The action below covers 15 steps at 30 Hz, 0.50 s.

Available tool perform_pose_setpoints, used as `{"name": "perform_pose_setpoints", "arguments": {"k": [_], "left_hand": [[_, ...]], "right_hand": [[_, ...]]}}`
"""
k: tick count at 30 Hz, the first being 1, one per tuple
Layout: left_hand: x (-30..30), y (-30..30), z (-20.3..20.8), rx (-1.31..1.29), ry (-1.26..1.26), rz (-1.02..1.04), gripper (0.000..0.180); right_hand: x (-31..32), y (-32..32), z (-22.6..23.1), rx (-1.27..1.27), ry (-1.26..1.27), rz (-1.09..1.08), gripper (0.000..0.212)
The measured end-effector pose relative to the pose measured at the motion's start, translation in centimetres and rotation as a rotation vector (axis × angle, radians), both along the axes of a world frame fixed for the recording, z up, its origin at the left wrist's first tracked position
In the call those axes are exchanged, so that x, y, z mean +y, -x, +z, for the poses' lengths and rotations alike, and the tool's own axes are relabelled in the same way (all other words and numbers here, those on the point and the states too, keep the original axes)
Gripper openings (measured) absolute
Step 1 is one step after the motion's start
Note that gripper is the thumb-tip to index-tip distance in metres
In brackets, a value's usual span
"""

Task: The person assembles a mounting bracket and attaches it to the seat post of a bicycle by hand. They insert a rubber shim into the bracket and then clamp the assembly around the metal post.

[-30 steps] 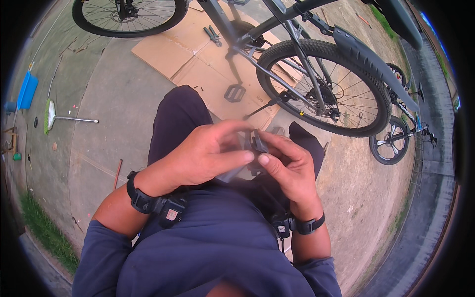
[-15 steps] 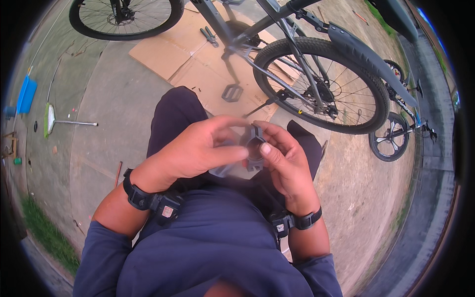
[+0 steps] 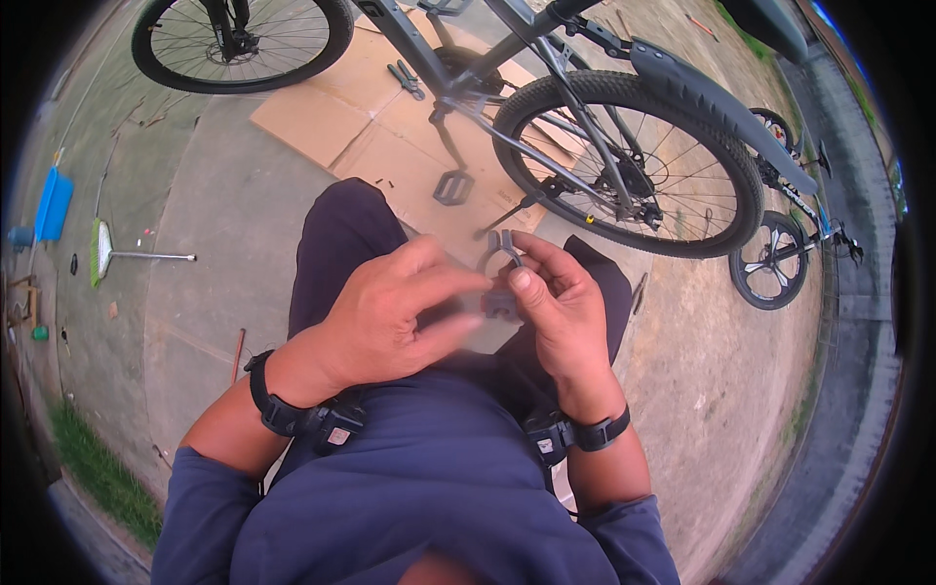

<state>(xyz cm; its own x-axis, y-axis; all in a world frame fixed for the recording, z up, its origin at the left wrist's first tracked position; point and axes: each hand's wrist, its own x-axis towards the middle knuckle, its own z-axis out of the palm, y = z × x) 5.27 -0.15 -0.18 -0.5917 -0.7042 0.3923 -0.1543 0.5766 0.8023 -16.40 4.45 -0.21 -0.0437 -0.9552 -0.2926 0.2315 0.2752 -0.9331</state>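
My right hand (image 3: pixel 565 304) pinches a grey ring-shaped clamp bracket (image 3: pixel 500 244) between thumb and fingers, above my lap. The ring has two upright tabs at its far side and a blocky foot (image 3: pixel 501 306) at its near side, which is blurred. Just to the left is my left hand (image 3: pixel 390 312), its thumb and index finger spread, the tips smeared by motion near the bracket. I see nothing held in it. Part of the bracket is hidden behind the right fingers.
Ahead stands a grey bicycle, its rear wheel (image 3: pixel 629 161) near my right knee. Cardboard (image 3: pixel 322 112) under it bears pliers (image 3: pixel 406 80). At left lie a broom (image 3: pixel 102 252), a blue dustpan (image 3: pixel 54 205) and a reddish stick (image 3: pixel 238 355). Another bicycle (image 3: pixel 770 261) is at right.
My left hand has drawn back slightly to the left and nearer me, its fingers wider apart. The bracket has tilted in my right hand.
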Motion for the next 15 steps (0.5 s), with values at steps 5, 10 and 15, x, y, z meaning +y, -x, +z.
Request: {"name": "perform_pose_setpoints", "arguments": {"k": [5,10,15], "left_hand": [[0.7,1.5,-0.4,-0.087,-0.082,0.024,0.032],[0.8,1.4,-0.7,-0.17,-0.063,-0.004,0.031],[0.8,1.4,-0.2,-0.287,-0.003,-0.011,0.027]], "right_hand": [[0.2,-0.7,0.3,0.175,0.078,-0.069,0.043],[0.7,-0.6,0.4,0.259,0.069,-0.037,0.052],[0.7,-0.2,0.1,0.316,0.13,-0.001,0.044]]}}
